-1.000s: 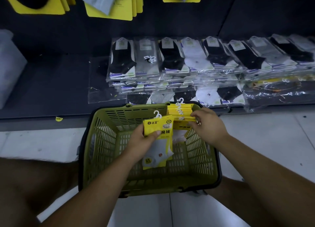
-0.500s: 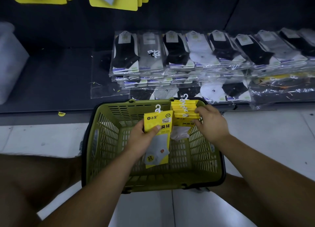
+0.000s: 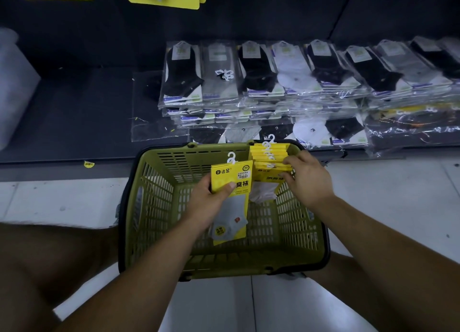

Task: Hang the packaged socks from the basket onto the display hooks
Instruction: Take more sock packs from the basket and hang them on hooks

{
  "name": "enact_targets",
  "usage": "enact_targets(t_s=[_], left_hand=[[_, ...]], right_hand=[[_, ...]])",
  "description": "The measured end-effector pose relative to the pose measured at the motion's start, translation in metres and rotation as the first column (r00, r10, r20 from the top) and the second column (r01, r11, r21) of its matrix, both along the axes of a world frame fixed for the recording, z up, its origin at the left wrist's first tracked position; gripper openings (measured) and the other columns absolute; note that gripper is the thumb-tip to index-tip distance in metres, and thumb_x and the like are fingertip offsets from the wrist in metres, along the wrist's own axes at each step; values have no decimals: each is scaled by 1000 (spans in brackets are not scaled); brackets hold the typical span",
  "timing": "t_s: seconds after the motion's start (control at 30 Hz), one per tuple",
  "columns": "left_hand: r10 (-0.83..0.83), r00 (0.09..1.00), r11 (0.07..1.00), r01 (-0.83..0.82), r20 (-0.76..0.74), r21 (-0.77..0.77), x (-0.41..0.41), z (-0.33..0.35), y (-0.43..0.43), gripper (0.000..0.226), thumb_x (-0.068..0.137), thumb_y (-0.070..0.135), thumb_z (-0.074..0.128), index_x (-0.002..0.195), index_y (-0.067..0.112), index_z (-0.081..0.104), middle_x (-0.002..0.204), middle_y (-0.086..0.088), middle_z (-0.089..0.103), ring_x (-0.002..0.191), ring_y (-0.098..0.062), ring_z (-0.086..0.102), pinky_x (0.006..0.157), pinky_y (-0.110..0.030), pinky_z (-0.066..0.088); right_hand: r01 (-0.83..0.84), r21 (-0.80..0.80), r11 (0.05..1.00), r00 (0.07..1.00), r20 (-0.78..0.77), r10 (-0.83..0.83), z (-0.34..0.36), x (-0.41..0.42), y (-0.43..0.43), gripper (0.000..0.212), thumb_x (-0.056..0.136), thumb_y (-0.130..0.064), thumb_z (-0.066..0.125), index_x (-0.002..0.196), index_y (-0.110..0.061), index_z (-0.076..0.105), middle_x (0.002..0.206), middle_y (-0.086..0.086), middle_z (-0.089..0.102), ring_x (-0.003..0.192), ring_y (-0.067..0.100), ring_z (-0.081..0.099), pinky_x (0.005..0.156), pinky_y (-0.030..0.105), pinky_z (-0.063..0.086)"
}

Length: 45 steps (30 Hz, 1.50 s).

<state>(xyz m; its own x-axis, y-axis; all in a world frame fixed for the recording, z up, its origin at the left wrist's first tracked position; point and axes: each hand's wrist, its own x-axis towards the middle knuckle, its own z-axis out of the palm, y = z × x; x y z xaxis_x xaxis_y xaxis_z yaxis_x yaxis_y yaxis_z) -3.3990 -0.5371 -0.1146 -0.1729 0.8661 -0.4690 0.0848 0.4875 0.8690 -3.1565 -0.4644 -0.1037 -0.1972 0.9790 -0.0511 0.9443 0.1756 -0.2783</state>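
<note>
Barely moved since earlier: left hand (image 3: 210, 204) clamped on sock pack (image 3: 231, 174), long axis 12-to-6, hook (image 3: 231, 157) at 12; right hand (image 3: 307, 182) pinching stacked packs (image 3: 270, 157) at 2 o'clock, nearer those.

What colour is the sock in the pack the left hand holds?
Grey, on the yellow cardboard sock pack; head view.

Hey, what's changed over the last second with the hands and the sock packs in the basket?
Hardly anything. The left hand still holds the yellow sock pack upright over the green basket. The right hand still holds the stack of yellow packs at the basket's far right corner. Nothing was taken or let go, and only the view shifted slightly.
</note>
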Motion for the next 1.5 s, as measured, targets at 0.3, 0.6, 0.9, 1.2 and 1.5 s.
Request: enact_targets(t_s=[0.3, 0.6, 0.9, 1.2, 1.5], left_hand=[[41, 996, 999, -40, 84, -12, 1, 2, 3, 22, 104, 28, 67, 127, 28, 66, 121, 5, 75, 112, -17, 67, 94, -36, 50], [20, 995, 997, -27, 97, 67, -7, 10, 11, 29, 111, 18, 53, 137, 31, 58, 124, 7, 72, 116, -16, 66, 98, -33, 50], [11, 985, 995, -27, 171, 91, 2, 28, 17, 27, 106, 44, 52, 104, 43, 78, 104, 20, 80, 102, 2, 72, 96, -24, 52], [-2, 994, 993, -12, 111, 119, 2, 22, 12, 31, 99, 15, 74, 127, 20, 64, 120, -1, 77, 108, -15, 74, 87, -26, 59], [94, 990, 988, -106, 101, 114, -12, 8, 8, 37, 98, 21, 75, 134, 21, 65, 114, 13, 77, 105, -4, 72, 82, -21, 52]], right_hand=[[1, -110, 994, 999, -39, -5, -1, 5, -6, 29, 88, -29, 73, 115, -21, 68, 110, 4, 59, 106, 26, 56, 76, 37, 52], [-201, -392, 898, 958, -269, 97, 60, 26, 21, 14, 87, -21, 76, 93, -28, 66, 85, -11, 61, 77, -1, 56, 67, 14, 41], [-239, -417, 877, 821, -569, -47, 94, -34, 14, 9, 93, -14, 69, 102, -13, 69, 99, 8, 72, 90, 17, 66, 81, 30, 53], [99, -292, 951, 694, -665, -276, 53, -35, 15, 13, 87, -19, 76, 93, -20, 65, 87, 1, 67, 75, 18, 68, 70, 39, 61], [-23, -87, 996, 994, -106, 14, 12, -6, 21, 27, 91, -25, 70, 115, -15, 68, 119, 6, 58, 106, 26, 57, 82, 36, 52]])
